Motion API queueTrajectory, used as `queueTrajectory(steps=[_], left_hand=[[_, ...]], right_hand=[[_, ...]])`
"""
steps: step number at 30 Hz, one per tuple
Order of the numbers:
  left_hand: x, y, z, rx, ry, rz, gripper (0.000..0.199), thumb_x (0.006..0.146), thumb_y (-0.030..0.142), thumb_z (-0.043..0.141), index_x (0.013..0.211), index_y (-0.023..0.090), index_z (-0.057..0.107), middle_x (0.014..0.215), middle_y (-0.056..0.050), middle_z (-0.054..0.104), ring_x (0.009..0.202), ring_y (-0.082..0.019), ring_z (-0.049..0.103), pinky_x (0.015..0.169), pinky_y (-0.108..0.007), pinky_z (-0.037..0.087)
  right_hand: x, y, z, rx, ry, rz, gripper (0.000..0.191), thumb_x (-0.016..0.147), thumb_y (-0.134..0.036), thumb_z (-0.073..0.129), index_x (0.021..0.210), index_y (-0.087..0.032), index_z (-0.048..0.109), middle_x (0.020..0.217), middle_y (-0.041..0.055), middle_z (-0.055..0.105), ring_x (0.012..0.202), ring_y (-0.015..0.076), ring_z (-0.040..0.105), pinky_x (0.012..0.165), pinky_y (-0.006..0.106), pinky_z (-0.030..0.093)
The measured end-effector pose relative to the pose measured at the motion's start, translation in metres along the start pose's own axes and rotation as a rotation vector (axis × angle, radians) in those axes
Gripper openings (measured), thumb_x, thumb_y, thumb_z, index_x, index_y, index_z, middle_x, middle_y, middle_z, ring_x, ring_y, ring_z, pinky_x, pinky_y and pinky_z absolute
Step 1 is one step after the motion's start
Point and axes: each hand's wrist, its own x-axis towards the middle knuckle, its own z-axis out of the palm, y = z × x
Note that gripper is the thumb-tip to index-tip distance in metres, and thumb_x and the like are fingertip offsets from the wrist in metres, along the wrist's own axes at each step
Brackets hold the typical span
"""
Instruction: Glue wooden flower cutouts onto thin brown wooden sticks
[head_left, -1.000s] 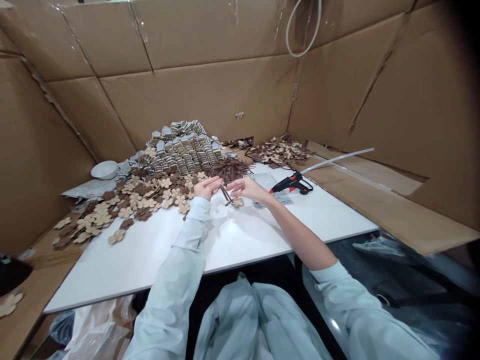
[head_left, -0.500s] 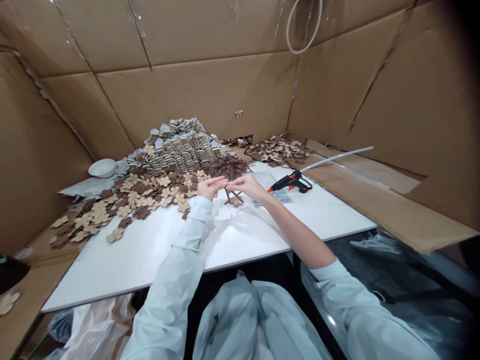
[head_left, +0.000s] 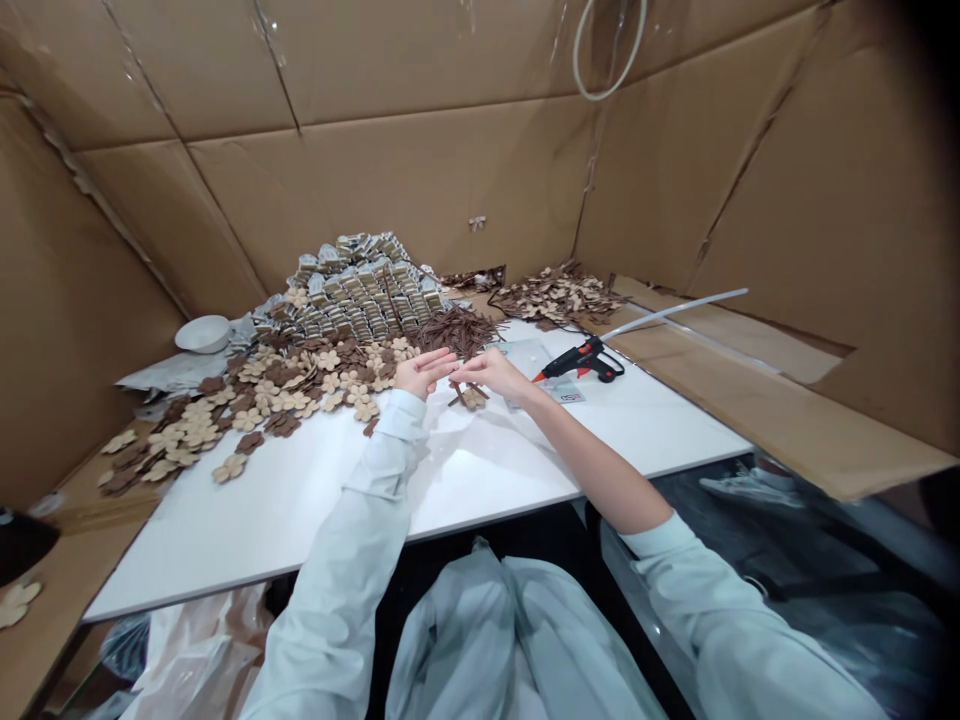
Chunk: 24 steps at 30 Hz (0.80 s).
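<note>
Above the middle of the white table (head_left: 300,520), my left hand (head_left: 424,374) and my right hand (head_left: 491,372) meet at the fingertips. The fingers of each are pressed together, and whatever they pinch is too small to make out. Just below them lies a beige flower piece (head_left: 473,398) with brown strips around it. Behind my hands is a heap of thin brown strips (head_left: 459,330). A black and orange glue gun (head_left: 581,361) with a long translucent stick rests right of my right hand, over a clear plastic sheet (head_left: 525,352).
Beige and brown flower pieces (head_left: 285,390) spread over the left of the table. Small silvery packets (head_left: 360,295) are stacked behind them, near a white bowl (head_left: 204,334). Another flower heap (head_left: 559,296) lies at the back right. Cardboard walls (head_left: 420,180) surround the table.
</note>
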Motion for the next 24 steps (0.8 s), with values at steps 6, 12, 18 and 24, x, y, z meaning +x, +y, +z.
queueTrajectory(steps=[6,12,18,24], left_hand=[[0.005,-0.006,0.001,0.042,-0.034,-0.001,0.040,0.053,0.020,0.070,0.092,0.016,0.063,0.099,-0.009,0.062,0.075,-0.016,0.061,0.038,-0.014,0.031],[0.009,-0.033,0.004,0.783,0.065,-0.010,0.013,0.057,0.030,0.067,0.061,0.017,0.065,0.070,-0.006,0.065,0.075,-0.019,0.058,0.058,-0.023,0.042],[0.003,-0.043,0.010,1.108,0.087,-0.032,0.018,0.058,0.036,0.064,0.059,0.018,0.065,0.068,-0.009,0.064,0.071,-0.021,0.057,0.068,-0.029,0.040],[0.009,-0.044,0.015,1.025,0.118,-0.047,0.010,0.050,0.022,0.069,0.049,0.019,0.059,0.060,-0.005,0.062,0.073,-0.019,0.056,0.071,-0.026,0.039]], right_hand=[[-0.001,0.001,-0.006,-0.050,0.002,0.028,0.039,0.061,-0.045,0.056,0.071,-0.009,0.068,0.046,-0.0006,0.051,0.043,0.0065,0.034,0.043,0.021,0.025],[-0.005,0.002,-0.030,-0.252,0.244,0.098,0.033,0.059,-0.041,0.058,0.064,-0.010,0.069,0.044,0.0008,0.051,0.047,0.0097,0.041,0.048,0.023,0.030],[-0.007,0.007,-0.039,-0.332,0.329,0.173,0.028,0.060,-0.038,0.058,0.060,-0.012,0.068,0.042,-0.0001,0.048,0.048,0.0108,0.042,0.051,0.023,0.032],[-0.006,0.006,-0.039,-0.348,0.354,0.202,0.027,0.060,-0.036,0.059,0.064,-0.012,0.069,0.047,0.0010,0.054,0.051,0.0119,0.046,0.053,0.024,0.033]])
